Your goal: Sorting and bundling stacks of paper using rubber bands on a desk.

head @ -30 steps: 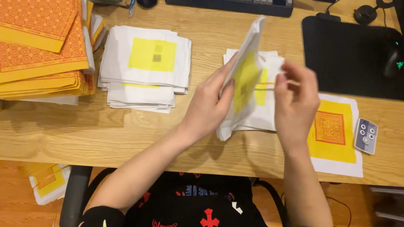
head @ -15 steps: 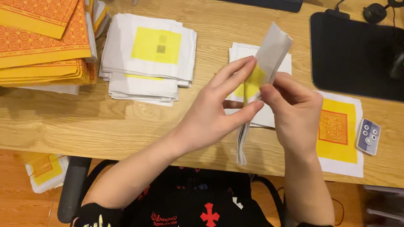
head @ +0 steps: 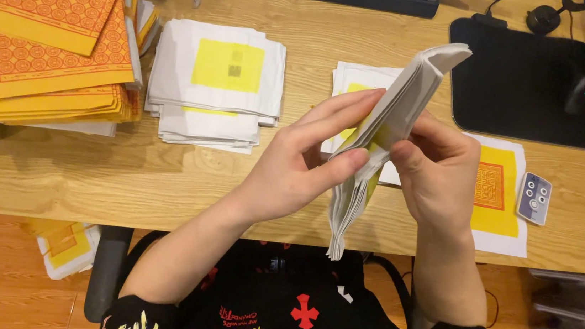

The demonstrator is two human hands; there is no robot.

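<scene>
1. Paper lies heaped at the far left of the wooden desk (head: 162,180): a thick pile of yellow sheets with orange print (head: 40,33).
2. Next to it sits a stack of white sheets with a yellow square (head: 218,82) on top.
3. Over the desk's front edge, my left hand (head: 300,162) grips a folded bundle of white and yellow paper (head: 381,134), fingers curled over its near face and thumb pressed on its edge.
4. That bundle stands tilted, upper end toward the black mouse mat (head: 522,83), lower end fanned out above my lap.
5. My right hand (head: 441,175) clasps the bundle's other side, thumb against the paper.
6. Beneath it lies 1 white sheet with an orange-printed yellow panel (head: 496,198), a small grey remote (head: 534,198) just beside it.
</scene>
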